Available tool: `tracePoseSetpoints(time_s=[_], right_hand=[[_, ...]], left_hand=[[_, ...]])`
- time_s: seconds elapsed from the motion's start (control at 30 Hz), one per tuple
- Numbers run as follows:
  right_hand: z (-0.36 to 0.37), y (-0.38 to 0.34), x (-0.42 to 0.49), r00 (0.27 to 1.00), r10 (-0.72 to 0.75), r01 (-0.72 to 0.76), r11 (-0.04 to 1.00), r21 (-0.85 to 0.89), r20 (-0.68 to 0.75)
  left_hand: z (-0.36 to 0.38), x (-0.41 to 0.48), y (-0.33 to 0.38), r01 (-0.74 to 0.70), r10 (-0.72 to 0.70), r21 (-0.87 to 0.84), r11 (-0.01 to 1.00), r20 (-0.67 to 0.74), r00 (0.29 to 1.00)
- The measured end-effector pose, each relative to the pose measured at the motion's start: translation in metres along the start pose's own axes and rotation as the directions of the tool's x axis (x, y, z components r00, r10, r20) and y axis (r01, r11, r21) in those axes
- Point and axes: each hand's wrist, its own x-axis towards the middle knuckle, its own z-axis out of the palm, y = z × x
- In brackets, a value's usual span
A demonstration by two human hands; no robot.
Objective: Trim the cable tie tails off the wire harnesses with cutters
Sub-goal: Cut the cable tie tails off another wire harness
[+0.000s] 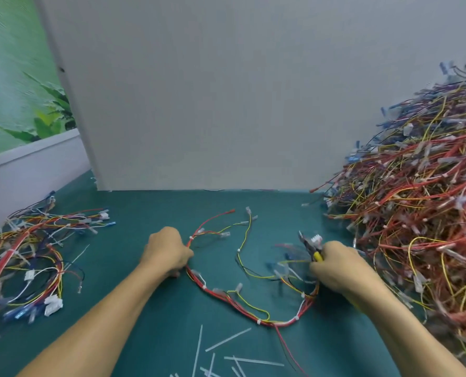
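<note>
desk (pixel 150 308): green, beneath your forearms.
harness (pixel 226 296): looped on the desk between your hands.
left hand (pixel 166 251): your fingers curled round its red wires.
right hand (pixel 338 268): your fingers wrapped round the yellow-handled cutters (pixel 314 253), beside the harness.

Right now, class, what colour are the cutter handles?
Yellow; the cutters show best in the head view.

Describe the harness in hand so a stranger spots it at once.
On the green mat, between the huge wire pile right and small heap left, lies one harness. Unlike those tangles, it sprawls alone, gripped by the left hand.
</note>
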Motion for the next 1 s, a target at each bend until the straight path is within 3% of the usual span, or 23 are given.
tracePoseSetpoints(time_s=[0.13, 0.33, 0.47, 1.0], right_hand=[[-0.008, -0.005, 0.018, 0.974, 0.020, 0.032, 0.974, 0.223, -0.227], [0.002, -0.003, 0.036, 0.969, 0.120, -0.042, 0.940, 0.338, -0.214], [0.008, 0.002, 0.041, 0.973, 0.148, -0.078, 0.933, 0.352, -0.178], [0.004, -0.002, 0.041, 0.968, 0.128, -0.042, 0.931, 0.364, -0.215]], left_hand=[[-0.013, 0.009, -0.025, 0.099, -0.107, -0.503, 0.859, 0.014, 0.994], [-0.029, 0.011, -0.053, 0.200, -0.157, -0.802, 0.563, 0.134, 0.978], [-0.031, 0.015, -0.057, 0.209, -0.137, -0.855, 0.475, 0.162, 0.977], [-0.029, 0.016, -0.053, 0.118, -0.155, -0.886, 0.448, 0.053, 0.986]])
